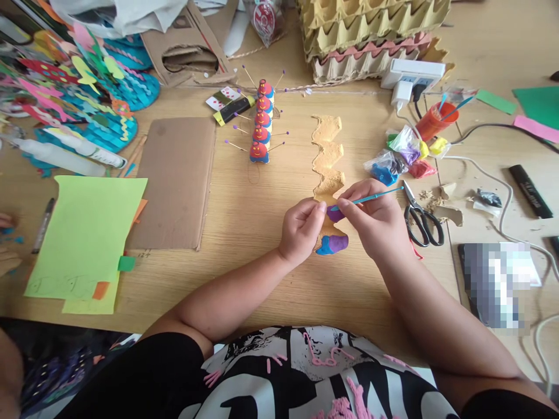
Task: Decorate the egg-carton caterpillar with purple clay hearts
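A strip of yellow egg carton (pixel 328 152) lies lengthwise in front of me on the wooden table. Its nearest cup carries blue and purple clay (pixel 334 244), and more purple clay (pixel 335 213) covers part of the cup between my hands. My left hand (pixel 304 230) pinches the strip's left edge, thumb and fingers closed. In my right hand (pixel 374 218) is a thin light-blue modelling tool (pixel 378 195), its tip against the purple clay. Beyond stands a finished-looking carton caterpillar (pixel 262 120) with red faces, blue sides and purple-tipped sticks.
Black-handled scissors (pixel 423 218) lie right of my hand, near bagged coloured clay (pixel 386 169) and an orange cup (pixel 434 121). Cardboard (pixel 174 180) and green paper (pixel 87 233) are left. Egg trays (pixel 371 35) and a power strip (pixel 413 73) stand behind. Another person's hand (pixel 6 259) shows far left.
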Tool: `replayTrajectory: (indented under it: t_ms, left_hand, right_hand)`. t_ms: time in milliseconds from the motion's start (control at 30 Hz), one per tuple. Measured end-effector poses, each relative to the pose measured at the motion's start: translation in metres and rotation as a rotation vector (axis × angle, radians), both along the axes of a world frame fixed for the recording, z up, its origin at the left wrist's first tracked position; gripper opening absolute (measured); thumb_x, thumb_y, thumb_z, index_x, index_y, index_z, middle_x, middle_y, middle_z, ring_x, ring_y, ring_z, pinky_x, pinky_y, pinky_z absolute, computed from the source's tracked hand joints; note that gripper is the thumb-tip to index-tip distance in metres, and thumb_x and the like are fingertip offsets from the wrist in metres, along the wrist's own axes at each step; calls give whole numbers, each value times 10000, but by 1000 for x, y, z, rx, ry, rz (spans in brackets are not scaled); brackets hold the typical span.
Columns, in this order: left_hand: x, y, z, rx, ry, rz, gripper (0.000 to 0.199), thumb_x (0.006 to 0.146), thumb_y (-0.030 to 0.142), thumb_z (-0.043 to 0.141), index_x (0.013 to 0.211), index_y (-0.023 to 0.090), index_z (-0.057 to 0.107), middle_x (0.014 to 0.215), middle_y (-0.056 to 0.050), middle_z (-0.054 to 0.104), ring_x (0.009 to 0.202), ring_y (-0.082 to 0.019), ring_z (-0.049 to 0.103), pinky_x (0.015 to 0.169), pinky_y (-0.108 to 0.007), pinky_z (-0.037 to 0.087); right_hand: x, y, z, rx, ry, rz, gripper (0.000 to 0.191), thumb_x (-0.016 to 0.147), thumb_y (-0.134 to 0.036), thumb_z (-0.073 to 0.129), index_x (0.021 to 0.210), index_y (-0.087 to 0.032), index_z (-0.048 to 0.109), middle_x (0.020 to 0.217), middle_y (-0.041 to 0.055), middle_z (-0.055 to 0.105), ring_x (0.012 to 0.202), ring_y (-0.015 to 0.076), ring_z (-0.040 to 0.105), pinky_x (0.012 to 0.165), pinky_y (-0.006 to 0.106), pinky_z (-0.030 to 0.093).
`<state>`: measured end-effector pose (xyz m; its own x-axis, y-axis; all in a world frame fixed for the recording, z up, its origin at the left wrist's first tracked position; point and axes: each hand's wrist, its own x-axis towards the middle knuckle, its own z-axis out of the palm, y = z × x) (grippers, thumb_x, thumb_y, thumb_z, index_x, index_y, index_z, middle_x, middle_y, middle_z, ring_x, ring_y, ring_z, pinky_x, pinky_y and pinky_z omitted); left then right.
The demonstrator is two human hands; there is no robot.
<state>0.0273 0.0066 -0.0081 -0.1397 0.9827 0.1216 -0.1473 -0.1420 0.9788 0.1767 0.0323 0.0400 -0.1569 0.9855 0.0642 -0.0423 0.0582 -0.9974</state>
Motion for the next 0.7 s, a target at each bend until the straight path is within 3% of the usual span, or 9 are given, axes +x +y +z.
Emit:
replayTrajectory:
  t_ms: [267,400,700]
  left_hand:
    - [-1,3,-2,-121,-79,-35,571,965,711,685,708,201,658,667,15,564,647,-130,504,649,-280,455]
    - [-1,3,-4,-137,-92,-28,583,959,713,691,682,207,612,659,17,534,642,-130,476,633,-285,440]
    - [0,6,4,-132,-122,-19,590,919,753,722,702,206,683,667,-12,619,631,-145,533,590,-294,454]
  right_hand:
    - [16,12,2,-258,187,87,375,860,-478,898,813,-283,582,937,2,720,953,218,707,840,414,616]
    - [15,11,0,-207,157,94,371,887,-475,881,817,-279,574,924,-6,695,907,197,680,859,401,605]
    - [8,9,-2,-62,97,64,448,785,-570,972,821,-269,643,944,7,706,879,188,667,820,366,602]
